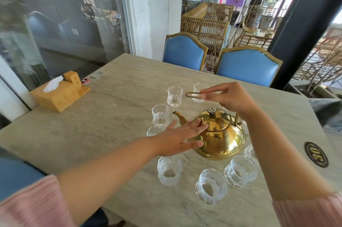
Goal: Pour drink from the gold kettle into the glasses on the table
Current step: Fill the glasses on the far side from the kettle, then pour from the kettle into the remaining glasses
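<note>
A gold kettle [219, 137] stands on the stone table [103, 115], its spout pointing left and its lid on. Several clear cut glasses ring it, such as one glass [174, 96] at the back and another glass [211, 188] at the front. My right hand [229, 97] hovers above the kettle and pinches the kettle's raised wire handle [193, 94] between thumb and fingers. My left hand [180, 137] has straight fingers that lie flat against the kettle's left side, near the spout. It partly hides one glass behind it.
A wooden tissue box [60, 92] sits at the table's far left, with a small round red disc [84, 81] beside it. Two blue chairs [248, 66] stand across the table. A black round sticker [316, 154] marks the right edge.
</note>
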Tool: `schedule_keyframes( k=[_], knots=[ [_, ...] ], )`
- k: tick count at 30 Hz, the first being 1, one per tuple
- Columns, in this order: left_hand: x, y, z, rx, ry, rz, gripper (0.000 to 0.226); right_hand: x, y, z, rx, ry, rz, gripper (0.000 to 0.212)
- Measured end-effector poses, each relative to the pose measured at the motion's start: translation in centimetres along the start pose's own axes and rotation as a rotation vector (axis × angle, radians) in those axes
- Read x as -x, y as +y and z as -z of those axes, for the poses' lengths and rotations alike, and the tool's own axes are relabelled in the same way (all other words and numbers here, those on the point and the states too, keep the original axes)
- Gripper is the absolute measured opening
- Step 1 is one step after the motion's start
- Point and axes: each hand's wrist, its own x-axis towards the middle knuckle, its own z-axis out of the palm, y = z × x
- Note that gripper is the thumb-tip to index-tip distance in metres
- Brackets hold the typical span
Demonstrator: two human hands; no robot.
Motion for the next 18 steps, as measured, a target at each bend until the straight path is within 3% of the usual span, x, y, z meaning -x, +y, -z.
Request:
schedule_keyframes(
  k=[5,8,12,18],
  knots=[
    [0.1,1.9,-2.0,-0.003,0.067,0.052,0.064,0.0,0.7,0.6,0.011,-0.039,0.042,0.018],
    [0.2,3.1,-3.9,-0.041,0.143,0.133,0.066,-0.4,0.8,0.6,-0.013,-0.157,0.071,0.024],
    [0.2,4.4,-5.6,-0.011,0.239,0.221,0.063,-1.0,0.6,0.7,0.039,-0.271,0.096,0.016],
    [0.8,4.9,-6.8,-0.092,0.287,0.306,0.071,-1.8,0.8,0.2,0.042,-0.37,0.185,0.037]
  ],
)
